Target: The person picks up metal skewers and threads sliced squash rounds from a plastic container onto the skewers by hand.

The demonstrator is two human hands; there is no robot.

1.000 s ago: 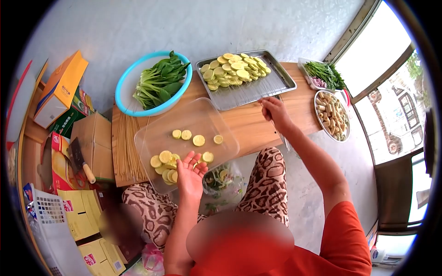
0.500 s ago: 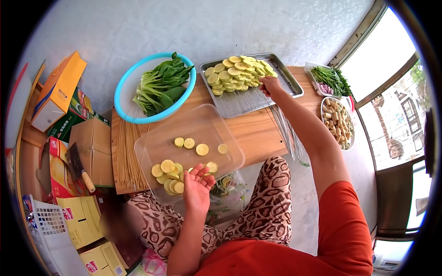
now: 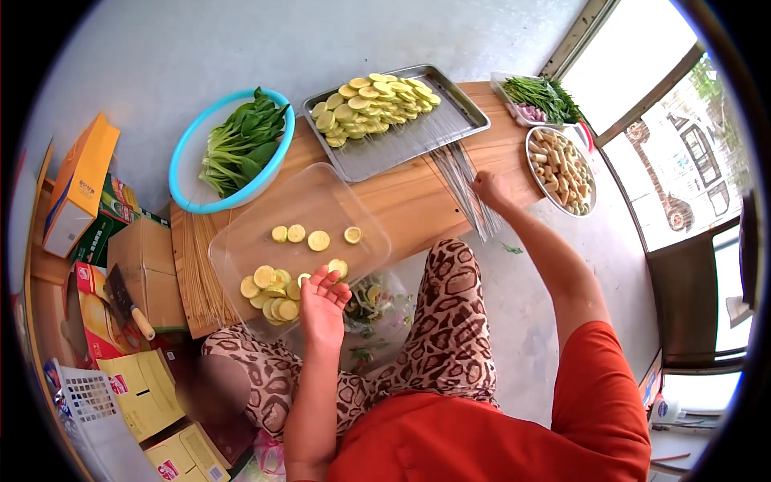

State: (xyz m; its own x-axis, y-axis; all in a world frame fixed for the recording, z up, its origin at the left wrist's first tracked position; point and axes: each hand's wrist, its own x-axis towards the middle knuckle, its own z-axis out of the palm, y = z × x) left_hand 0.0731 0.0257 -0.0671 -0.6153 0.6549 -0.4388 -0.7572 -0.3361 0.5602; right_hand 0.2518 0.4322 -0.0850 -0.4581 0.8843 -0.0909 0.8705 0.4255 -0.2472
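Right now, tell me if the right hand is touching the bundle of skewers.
Touching: the head view shows the right hand resting on the skewer bundle at the table's edge.

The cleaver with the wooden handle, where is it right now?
In the head view, the cleaver with the wooden handle lies at far left on cardboard boxes, left of the wooden board.

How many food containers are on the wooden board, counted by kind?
Round blue plastic basin with greens: 1
Rectangular metal tray with skewered slices: 1
Clear plastic tray with yellow slices: 1
Round metal plate with rolls: 1
Small clear box with herbs: 1
Total: 5
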